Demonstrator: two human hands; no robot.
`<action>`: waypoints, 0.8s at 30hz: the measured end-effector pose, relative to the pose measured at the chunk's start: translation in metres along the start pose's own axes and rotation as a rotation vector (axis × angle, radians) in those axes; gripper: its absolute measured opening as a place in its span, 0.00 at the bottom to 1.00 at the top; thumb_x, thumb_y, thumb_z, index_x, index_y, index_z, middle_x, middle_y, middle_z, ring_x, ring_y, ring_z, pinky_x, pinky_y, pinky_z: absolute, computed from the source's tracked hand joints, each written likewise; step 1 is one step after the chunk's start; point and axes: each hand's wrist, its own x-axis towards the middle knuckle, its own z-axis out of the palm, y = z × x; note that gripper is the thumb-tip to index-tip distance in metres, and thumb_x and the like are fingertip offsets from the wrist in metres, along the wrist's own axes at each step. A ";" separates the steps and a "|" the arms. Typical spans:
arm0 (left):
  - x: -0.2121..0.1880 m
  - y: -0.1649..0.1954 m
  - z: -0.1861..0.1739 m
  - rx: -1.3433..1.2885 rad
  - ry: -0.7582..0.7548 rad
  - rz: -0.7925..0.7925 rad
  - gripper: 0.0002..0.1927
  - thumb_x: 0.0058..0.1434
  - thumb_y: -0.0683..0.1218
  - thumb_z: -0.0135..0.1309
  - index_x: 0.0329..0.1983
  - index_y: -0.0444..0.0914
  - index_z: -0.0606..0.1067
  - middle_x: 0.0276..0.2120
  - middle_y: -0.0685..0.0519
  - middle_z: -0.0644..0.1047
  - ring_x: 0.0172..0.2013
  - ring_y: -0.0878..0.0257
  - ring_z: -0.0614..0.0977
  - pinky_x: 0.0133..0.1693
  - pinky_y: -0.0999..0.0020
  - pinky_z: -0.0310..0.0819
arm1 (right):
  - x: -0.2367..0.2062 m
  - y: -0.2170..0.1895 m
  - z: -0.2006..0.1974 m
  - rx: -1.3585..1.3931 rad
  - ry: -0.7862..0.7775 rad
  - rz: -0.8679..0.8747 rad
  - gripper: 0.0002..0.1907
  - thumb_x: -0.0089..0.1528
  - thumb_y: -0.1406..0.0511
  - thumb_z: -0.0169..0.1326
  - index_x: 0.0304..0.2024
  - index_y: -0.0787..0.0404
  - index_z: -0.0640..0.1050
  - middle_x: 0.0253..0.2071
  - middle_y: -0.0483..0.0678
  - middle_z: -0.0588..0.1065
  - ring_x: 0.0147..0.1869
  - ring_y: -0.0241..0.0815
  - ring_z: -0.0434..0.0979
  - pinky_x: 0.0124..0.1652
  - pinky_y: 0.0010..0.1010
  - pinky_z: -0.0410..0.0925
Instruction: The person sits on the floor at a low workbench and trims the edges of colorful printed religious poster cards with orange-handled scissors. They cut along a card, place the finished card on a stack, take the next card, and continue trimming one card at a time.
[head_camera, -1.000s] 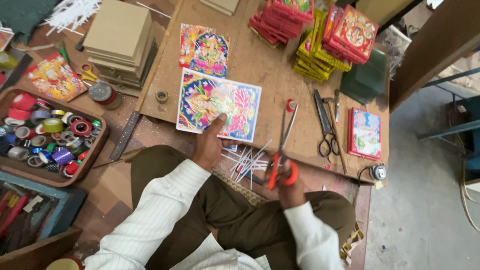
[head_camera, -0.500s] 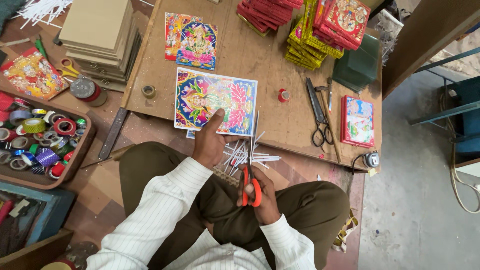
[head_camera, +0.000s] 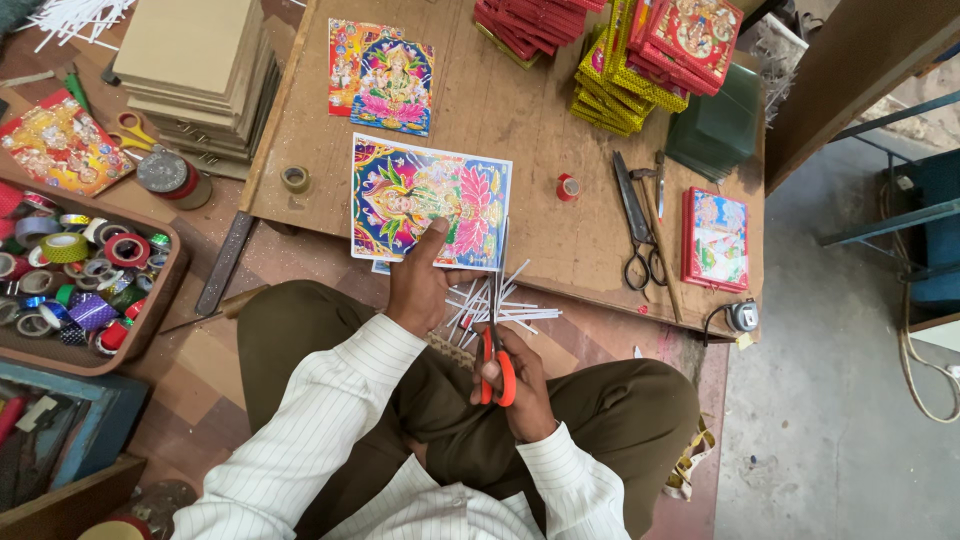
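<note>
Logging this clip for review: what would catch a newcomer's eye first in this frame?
The bright multicoloured print at the near edge of the wooden board, pressed down by the left hand. Just right of it, the right hand grips orange-handled scissors, blades along the print's right edge, above a litter of white paper strips. At far left, a tray holds colourful tape rolls.

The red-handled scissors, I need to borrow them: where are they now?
In the head view, the red-handled scissors are in the right hand, above the person's lap, blades pointing up along the right edge of the colourful print.
</note>
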 end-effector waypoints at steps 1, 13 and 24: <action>-0.001 0.000 0.000 0.013 0.006 0.001 0.25 0.70 0.51 0.50 0.63 0.32 0.68 0.53 0.44 0.78 0.47 0.52 0.85 0.44 0.51 0.86 | 0.000 0.000 0.000 0.004 0.007 0.003 0.37 0.57 0.56 0.60 0.64 0.70 0.70 0.29 0.48 0.73 0.26 0.38 0.76 0.30 0.27 0.72; -0.003 -0.001 -0.001 0.031 0.019 0.010 0.25 0.68 0.52 0.51 0.62 0.33 0.69 0.52 0.45 0.79 0.46 0.54 0.85 0.42 0.53 0.87 | 0.002 0.000 0.001 -0.005 0.069 0.029 0.35 0.56 0.58 0.60 0.63 0.69 0.72 0.28 0.48 0.73 0.25 0.39 0.75 0.28 0.28 0.72; -0.004 -0.003 -0.001 0.045 0.038 0.009 0.25 0.69 0.52 0.51 0.62 0.32 0.69 0.52 0.45 0.79 0.46 0.55 0.85 0.41 0.54 0.87 | 0.002 0.001 0.001 -0.001 0.054 0.026 0.37 0.56 0.55 0.60 0.63 0.68 0.71 0.28 0.49 0.73 0.25 0.39 0.75 0.29 0.28 0.71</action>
